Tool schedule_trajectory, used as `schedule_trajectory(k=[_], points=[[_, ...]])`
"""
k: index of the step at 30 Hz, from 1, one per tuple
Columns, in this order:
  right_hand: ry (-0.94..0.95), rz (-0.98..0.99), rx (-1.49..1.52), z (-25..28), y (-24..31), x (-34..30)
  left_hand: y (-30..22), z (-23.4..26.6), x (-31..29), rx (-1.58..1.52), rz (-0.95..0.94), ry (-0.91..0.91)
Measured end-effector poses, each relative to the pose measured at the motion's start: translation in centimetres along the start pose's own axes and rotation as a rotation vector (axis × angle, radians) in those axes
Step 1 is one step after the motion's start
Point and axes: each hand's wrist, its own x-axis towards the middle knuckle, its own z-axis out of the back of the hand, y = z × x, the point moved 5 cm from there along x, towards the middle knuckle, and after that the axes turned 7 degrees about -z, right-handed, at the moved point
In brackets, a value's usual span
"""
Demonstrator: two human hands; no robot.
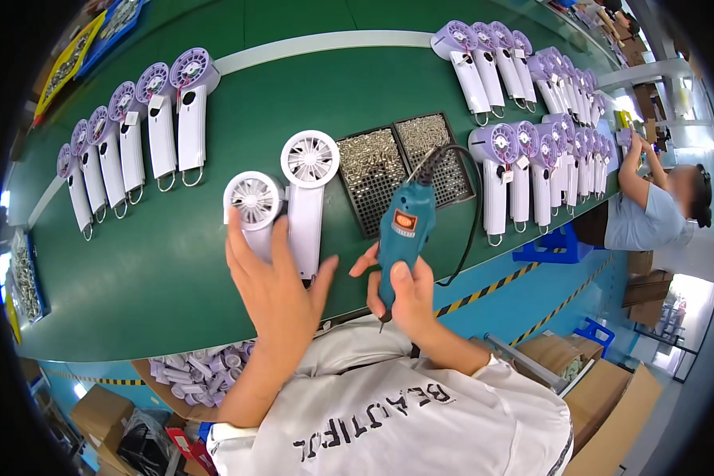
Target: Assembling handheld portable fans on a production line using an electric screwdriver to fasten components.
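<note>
My left hand (274,289) lies with fingers spread over the handle of a white handheld fan (254,201), its fingertips just below the round grille. A second white handheld fan (309,160) lies face up close to its right, near my thumb; my hand partly hides both handles. Gripped in my right hand (408,297) is a teal electric screwdriver (407,220). Its thin bit points down toward my body, and a black cord runs from its upper end. Behind the screwdriver, two black trays (362,208) hold many small metal screws.
Purple-and-white fan parts with loops lie in a row (160,131) at left and in several groups (500,174) at right on the green table (159,274). Below the edge stands a box of purple parts (198,377). A co-worker (650,210) sits at far right.
</note>
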Motion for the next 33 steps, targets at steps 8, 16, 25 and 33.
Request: schedule_trajectory(k=[8, 16, 25, 33], points=[[0.041, -0.031, 0.045, 1.0, -1.0, 0.3, 0.0, -1.6, 2.7, 0.167, 0.125, 0.027], [-0.045, 0.174, 0.063, 5.6, 2.8, 0.0, 3.4, -0.3, 2.9, -0.551, 0.403, 0.046], [0.027, -0.188, -0.048, 0.0, 3.7, 1.2, 1.3, -4.9, 2.2, -2.243, 0.657, -0.013], [-0.127, -0.162, -0.310, -1.5, -0.2, 2.9, 4.5, -5.3, -0.7, -1.962, 0.848, 0.112]])
